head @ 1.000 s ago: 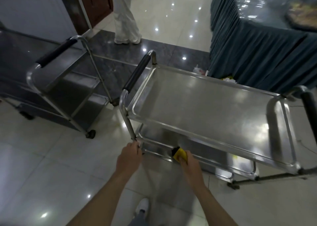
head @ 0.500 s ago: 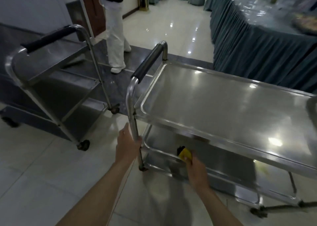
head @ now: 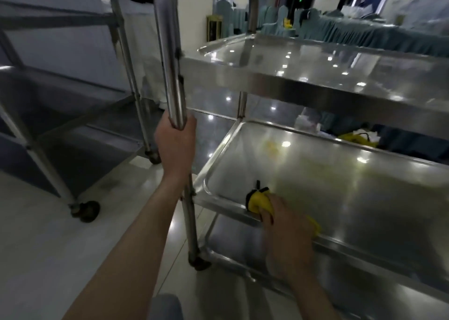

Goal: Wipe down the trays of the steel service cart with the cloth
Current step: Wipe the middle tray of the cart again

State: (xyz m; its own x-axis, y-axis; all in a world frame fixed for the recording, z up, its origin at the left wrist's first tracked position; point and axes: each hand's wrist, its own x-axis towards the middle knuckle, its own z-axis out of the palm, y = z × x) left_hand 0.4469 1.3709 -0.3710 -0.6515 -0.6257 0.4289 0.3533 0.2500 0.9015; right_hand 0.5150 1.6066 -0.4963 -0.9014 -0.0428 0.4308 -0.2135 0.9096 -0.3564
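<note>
Seen from your head camera, your left hand [head: 175, 142] is wrapped closed around the cart's [head: 315, 81] upright steel post [head: 170, 52], just below the top tray, while your right hand [head: 286, 232] is curled over the yellow cloth [head: 258, 201] on the near edge of the middle tray [head: 340, 174]. The cloth sits under your palm and fingers, bunched out past your fingertips toward the tray's near left corner, with a bit more yellow showing at the far side of your hand. A second cart [head: 73, 115] stands to the left on the tiled floor [head: 48, 246].
</note>
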